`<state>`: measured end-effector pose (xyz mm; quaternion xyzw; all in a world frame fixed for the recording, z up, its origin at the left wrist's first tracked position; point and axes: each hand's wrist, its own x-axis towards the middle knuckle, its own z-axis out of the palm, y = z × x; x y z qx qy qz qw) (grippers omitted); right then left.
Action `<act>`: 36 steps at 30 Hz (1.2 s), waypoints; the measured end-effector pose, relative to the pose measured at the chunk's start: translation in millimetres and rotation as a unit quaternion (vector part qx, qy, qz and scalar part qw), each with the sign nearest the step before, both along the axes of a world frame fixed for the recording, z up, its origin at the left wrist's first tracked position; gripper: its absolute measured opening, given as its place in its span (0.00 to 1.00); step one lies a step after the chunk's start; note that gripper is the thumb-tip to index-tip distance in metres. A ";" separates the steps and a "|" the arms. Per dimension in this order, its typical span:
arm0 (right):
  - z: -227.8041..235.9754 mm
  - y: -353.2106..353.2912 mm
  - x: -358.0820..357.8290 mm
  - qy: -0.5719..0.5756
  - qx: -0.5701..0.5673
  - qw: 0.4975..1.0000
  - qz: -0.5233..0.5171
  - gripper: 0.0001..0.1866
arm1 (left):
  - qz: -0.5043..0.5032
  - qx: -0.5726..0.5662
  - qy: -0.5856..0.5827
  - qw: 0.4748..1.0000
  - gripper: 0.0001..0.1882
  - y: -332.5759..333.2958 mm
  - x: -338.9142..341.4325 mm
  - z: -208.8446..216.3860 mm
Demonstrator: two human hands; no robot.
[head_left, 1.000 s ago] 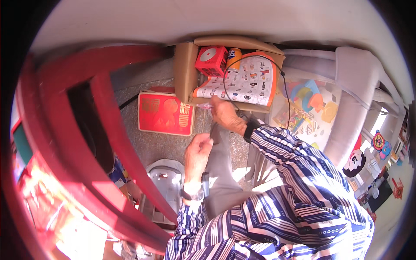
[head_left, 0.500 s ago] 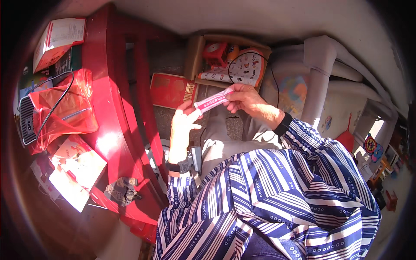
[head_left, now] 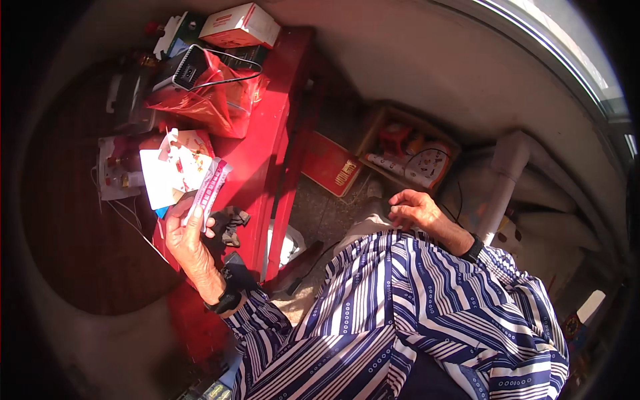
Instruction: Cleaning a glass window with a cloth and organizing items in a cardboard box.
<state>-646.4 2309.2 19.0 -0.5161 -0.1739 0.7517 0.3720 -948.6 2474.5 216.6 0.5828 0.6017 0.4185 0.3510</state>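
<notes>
My left hand [head_left: 189, 243] is closed on the lower end of a slim pink-and-white stick packet [head_left: 212, 187]. The packet stands tilted over the red bench [head_left: 257, 170], beside white printed papers [head_left: 167, 177]. Just below it lies a crumpled dark patterned cloth [head_left: 233, 227] on the bench. My right hand [head_left: 420, 215] hovers over my lap, its fingers loosely bent and apart, with nothing seen in them.
On the bench's far end are a red plastic bag [head_left: 217, 100], a dark vented device [head_left: 190, 69] with a cable and a red-and-white box [head_left: 240, 25]. A cardboard box [head_left: 370, 143] of small items stands on the floor, next to a flat red box [head_left: 330, 163].
The view has turned left. Both hands held the packet before; my right hand has let go and drawn back toward my lap. My left hand has carried the packet left, over the bench.
</notes>
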 end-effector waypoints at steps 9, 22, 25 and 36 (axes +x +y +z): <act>3.8 -21.4 -19.6 -0.078 0.037 0.994 -0.069 0.12 | 0.192 0.158 0.072 0.966 0.10 92.3 -132.6 22.6; 13.6 -6.4 -21.3 -0.144 0.047 0.982 -0.112 0.14 | 0.080 0.156 0.369 0.913 0.13 225.9 -110.1 -42.9; 38.5 -10.0 -21.2 -0.159 0.054 0.978 -0.126 0.15 | -0.007 0.197 0.460 0.866 0.08 242.9 -119.4 -79.5; 104.2 14.0 58.1 -0.278 0.200 0.901 -0.265 0.15 | -0.061 -0.132 0.132 0.981 0.02 240.5 -119.8 -85.3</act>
